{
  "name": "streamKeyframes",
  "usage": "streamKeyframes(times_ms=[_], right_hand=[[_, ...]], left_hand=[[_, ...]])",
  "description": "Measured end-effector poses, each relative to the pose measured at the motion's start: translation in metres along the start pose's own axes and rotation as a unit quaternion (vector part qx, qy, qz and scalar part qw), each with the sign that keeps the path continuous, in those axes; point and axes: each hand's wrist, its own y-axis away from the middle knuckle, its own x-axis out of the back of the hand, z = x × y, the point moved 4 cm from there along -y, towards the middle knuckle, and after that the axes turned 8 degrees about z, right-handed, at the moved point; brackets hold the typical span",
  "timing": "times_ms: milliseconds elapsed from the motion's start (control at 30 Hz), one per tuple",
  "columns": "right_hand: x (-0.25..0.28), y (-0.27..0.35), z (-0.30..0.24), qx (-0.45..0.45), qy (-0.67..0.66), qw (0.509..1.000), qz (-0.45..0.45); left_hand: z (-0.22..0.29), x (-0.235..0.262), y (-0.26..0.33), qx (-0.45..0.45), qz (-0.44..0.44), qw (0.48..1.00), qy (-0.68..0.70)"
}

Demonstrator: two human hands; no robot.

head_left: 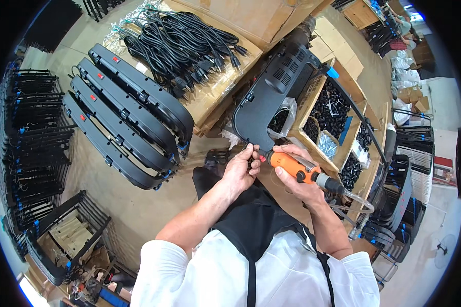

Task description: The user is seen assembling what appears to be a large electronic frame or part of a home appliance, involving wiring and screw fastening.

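Observation:
My right hand (303, 180) is wrapped round an orange air screwdriver (287, 162), a clear hose (361, 197) running from its rear end. The tool's front end points left, at the lower end of a black plastic machine housing (261, 97) with vent slots. My left hand (242, 168) is closed beside that tip, thumb and forefinger pinched at the housing's lower edge. Something small and dark shows in its curled fingers, too hidden to name. A bit of red (263, 158) shows between the hands, by the tool's tip.
Several curved black housings with red switches (123, 115) stand at the left. Bundled black power cords (182, 43) lie on a cardboard box (225, 84). To the right, a wooden tray (305, 140) holds small black parts and screws (327, 145). Stacked black frames (38, 153) line the far left.

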Motion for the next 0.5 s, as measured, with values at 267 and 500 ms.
streamKeyframes(times_ms=[267, 500], right_hand=[[-0.013, -0.012, 0.001, -0.003, 0.022, 1.000, 0.002], [-0.032, -0.033, 0.012, -0.013, 0.054, 0.998, -0.016]], left_hand=[[0.001, 0.001, -0.002, -0.043, 0.004, 0.999, -0.025], [0.003, 0.013, 0.015, -0.074, 0.027, 0.983, -0.166]])
